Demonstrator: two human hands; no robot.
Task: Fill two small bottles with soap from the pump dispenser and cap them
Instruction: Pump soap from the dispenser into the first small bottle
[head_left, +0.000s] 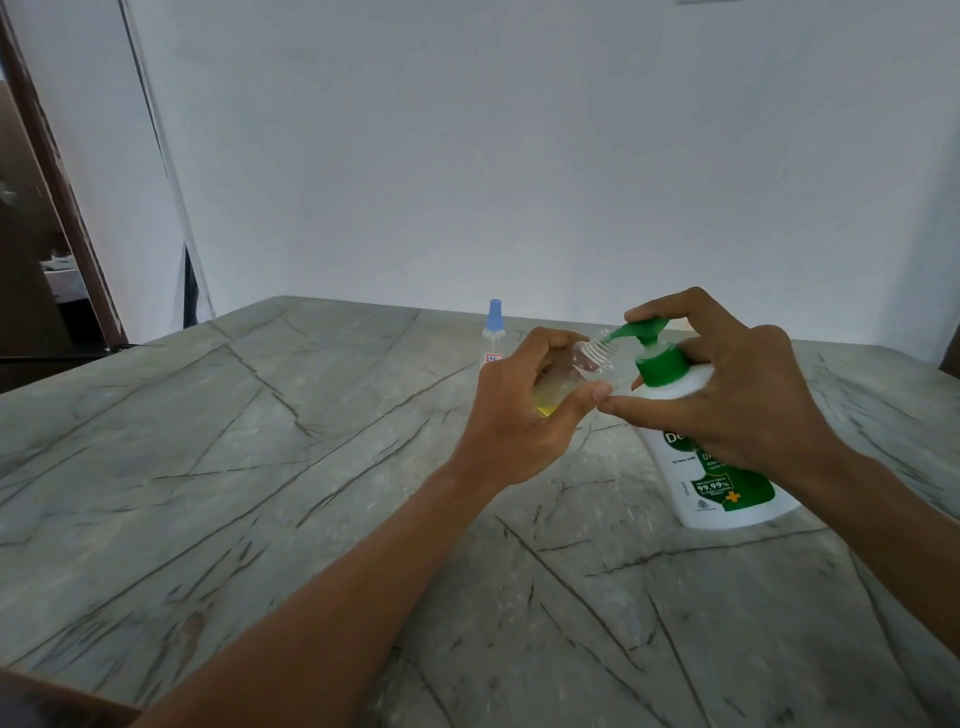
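We've got our left hand (511, 410) gripping the open small bottle (566, 376) tilted right under the pump dispenser (691, 415) spout so soap lands inside, right hand (727, 384) clasped round the pump head (641, 326) pressing.

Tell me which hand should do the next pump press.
Right. The right hand already rests on the green pump head; the left hand holds the small clear bottle tilted with its mouth at the spout.

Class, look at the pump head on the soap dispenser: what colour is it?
Green. The pump head and its collar are green on a white dispenser, seen in the head view.
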